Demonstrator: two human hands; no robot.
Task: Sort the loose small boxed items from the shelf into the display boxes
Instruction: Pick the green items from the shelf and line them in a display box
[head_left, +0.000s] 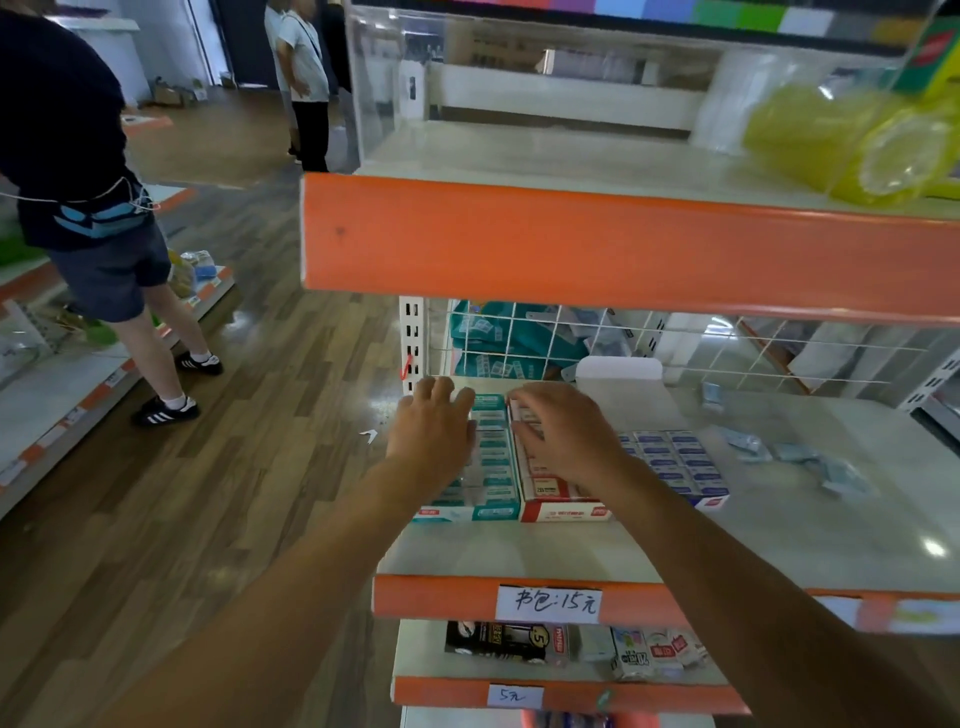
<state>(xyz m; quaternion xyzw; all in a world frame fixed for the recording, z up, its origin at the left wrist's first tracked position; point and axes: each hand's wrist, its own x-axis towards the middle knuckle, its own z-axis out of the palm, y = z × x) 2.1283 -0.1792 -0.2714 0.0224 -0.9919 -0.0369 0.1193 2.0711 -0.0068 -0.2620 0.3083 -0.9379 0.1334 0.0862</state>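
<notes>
Three cardboard display boxes stand in a row on the pale shelf (779, 525). The left hand (434, 431) lies flat, fingers spread, on the teal display box (496, 467), just left of the red-and-white display box (563, 512). The right hand (563, 431) covers that one with bent fingers; I cannot tell whether it holds anything. Right of it are the blue-and-white display box (675, 457) and the loose grey-blue small boxes (789, 452), well apart from both hands.

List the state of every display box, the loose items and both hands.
Teal display box: open, packed with rows.
Red display box: open, partly covered from view.
Blue display box: open, rows filled, untouched.
Loose small boxes: scattered on the shelf, unsorted.
Left hand: fingers straight, resting on the teal rows.
Right hand: fingers bent over the red rows, grip unclear.
</notes>
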